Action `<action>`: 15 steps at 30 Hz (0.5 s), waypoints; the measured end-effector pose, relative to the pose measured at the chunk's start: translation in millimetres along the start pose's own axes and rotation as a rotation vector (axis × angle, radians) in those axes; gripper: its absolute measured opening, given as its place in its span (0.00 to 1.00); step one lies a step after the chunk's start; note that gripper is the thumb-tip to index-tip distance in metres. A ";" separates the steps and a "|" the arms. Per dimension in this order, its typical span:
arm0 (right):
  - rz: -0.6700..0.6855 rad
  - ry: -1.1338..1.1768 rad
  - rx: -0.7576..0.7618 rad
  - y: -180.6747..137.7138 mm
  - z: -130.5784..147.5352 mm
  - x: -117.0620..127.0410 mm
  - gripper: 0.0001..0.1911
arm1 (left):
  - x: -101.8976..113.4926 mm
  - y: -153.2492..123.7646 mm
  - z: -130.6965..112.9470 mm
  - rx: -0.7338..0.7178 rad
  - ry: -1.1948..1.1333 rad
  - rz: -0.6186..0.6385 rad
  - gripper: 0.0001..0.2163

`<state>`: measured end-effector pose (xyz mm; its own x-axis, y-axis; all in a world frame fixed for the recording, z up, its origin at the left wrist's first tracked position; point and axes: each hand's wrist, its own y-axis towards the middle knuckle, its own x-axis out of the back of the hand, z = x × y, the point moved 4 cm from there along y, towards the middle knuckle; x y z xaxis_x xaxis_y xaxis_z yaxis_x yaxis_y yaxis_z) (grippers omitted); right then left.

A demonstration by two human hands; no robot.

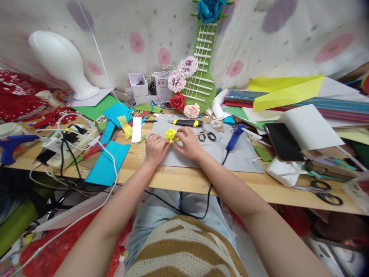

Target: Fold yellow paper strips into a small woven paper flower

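Note:
Between my two hands, just over the grey mat [245,154], is a yellow paper flower [170,135] with ruffled petals. My left hand [156,147] pinches at its lower left side. Closed on its right side is my right hand [187,142], fingertips against the petals. A thin tan stick [204,133] shows beyond my right hand; whether it joins the flower I cannot tell. Behind the flower lies a black and yellow utility knife [187,122]. Small scissors [207,136] and a white tape roll [216,123] lie to the right of my right hand.
A blue glue gun [235,136] lies on the mat, its cord hanging over the table edge. A green paper guitar [201,82] with flowers stands behind. Left are blue paper [108,163] and a power strip [73,146]; right, a phone [284,141] and large scissors [321,191].

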<state>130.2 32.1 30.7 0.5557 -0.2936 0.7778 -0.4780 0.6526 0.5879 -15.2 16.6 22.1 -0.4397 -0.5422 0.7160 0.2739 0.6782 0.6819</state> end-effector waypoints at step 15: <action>-0.094 -0.066 -0.171 4.3 5.2 -13.5 0.10 | -5.4 -2.5 17.2 0.302 -0.105 -0.117 0.09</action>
<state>117.2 35.2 23.8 0.5442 -0.4006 0.7372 -0.3003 0.7274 0.6170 -28.3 26.4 13.9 -0.5433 -0.5816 0.6055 -0.0420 0.7391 0.6723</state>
